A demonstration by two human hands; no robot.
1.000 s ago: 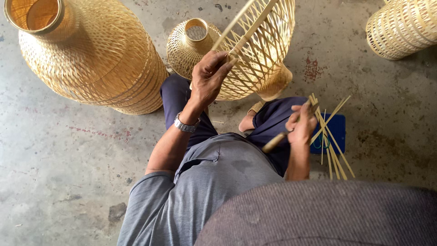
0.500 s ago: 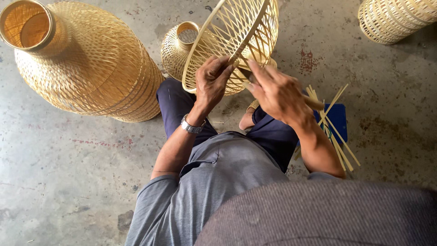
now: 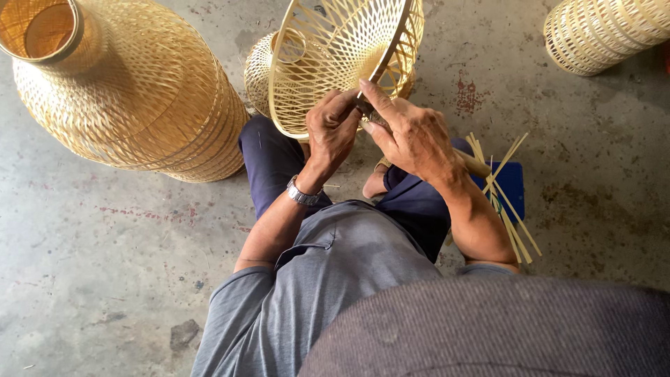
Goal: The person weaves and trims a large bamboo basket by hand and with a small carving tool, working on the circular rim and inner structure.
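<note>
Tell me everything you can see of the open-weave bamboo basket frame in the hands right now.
The pale open-weave bamboo basket frame is a rounded lattice of thin strips with wide diamond gaps, bound by a smooth hoop rim. It is tilted, its open mouth facing the camera, held above the lap. The left hand grips the rim's lower edge; the right hand pinches the rim beside it. Behind it sits a smaller woven basket, partly hidden.

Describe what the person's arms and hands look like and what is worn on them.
Both forearms are bare. Short grey sleeves end above the elbows; the left sleeve shows most clearly. A silver metal wristwatch circles the left wrist. The left hand and right hand wear no gloves, and no rings are visible. The right wrist is bare.
</note>
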